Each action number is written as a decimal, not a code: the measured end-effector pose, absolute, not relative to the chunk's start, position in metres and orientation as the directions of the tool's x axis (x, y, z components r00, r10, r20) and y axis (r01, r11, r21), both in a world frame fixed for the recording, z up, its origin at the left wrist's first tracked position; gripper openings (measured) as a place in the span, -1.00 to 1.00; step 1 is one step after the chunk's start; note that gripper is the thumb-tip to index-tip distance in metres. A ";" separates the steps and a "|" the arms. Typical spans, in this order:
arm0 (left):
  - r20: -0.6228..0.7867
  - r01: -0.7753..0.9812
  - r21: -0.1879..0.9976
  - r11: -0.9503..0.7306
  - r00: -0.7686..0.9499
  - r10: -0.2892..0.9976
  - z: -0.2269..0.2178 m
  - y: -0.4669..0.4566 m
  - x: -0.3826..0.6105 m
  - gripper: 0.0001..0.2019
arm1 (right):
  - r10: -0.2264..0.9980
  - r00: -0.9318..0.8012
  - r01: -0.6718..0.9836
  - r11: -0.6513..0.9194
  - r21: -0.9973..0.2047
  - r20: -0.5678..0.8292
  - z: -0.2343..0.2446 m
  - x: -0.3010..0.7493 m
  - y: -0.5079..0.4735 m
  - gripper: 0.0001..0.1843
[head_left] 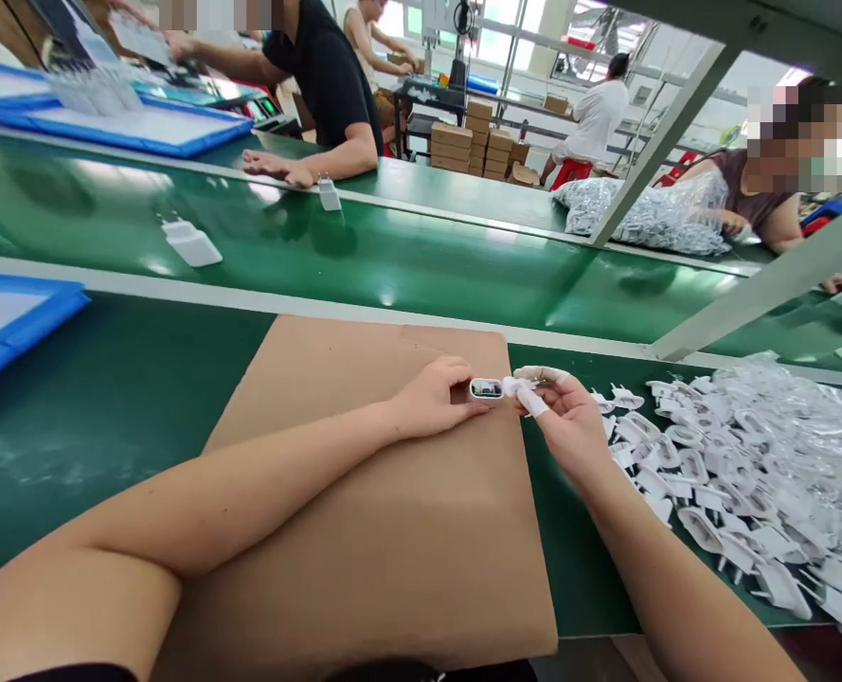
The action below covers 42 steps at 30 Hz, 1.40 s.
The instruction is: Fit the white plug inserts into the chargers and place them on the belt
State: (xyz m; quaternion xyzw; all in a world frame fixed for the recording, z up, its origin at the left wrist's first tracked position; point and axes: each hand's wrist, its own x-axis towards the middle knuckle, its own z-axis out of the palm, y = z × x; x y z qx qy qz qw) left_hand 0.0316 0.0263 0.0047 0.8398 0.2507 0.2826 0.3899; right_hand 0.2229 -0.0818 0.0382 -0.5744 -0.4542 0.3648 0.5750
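Observation:
Over the right edge of a brown cardboard sheet (364,493), my left hand (438,398) grips a white charger housing (487,389). Its open end faces me, and circuit parts show inside. Close to that opening, my right hand (559,407) pinches a small white plug cover (511,385) between thumb and fingertips. White finger covers sit on the right thumb and a finger. Whether the cover touches the housing I cannot tell. A large heap of white plug covers with metal pins (719,483) lies to the right of my right hand.
A clear plastic bag (811,407) lies on the heap. Beyond the cardboard runs a green conveyor belt (421,260) carrying white chargers (191,242). A slanted metal post (761,284) stands at right, a blue-edged tray (15,322) at left. Several co-workers sit across the belt.

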 end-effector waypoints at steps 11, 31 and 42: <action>0.338 0.117 0.794 -0.597 0.731 0.593 0.004 0.024 0.033 -0.82 | 0.786 -0.139 0.906 0.347 -0.244 0.603 0.045 0.209 -0.080 -0.78; 0.270 0.146 0.827 -0.544 0.745 0.610 0.010 0.025 0.036 -0.73 | 0.880 0.142 0.828 0.145 -0.542 0.453 0.030 0.206 -0.077 -0.56; 0.179 0.779 0.561 -0.281 0.218 0.959 0.025 0.192 0.021 -0.63 | 0.872 0.450 0.893 -0.445 -0.069 0.193 0.042 0.249 -0.086 -0.25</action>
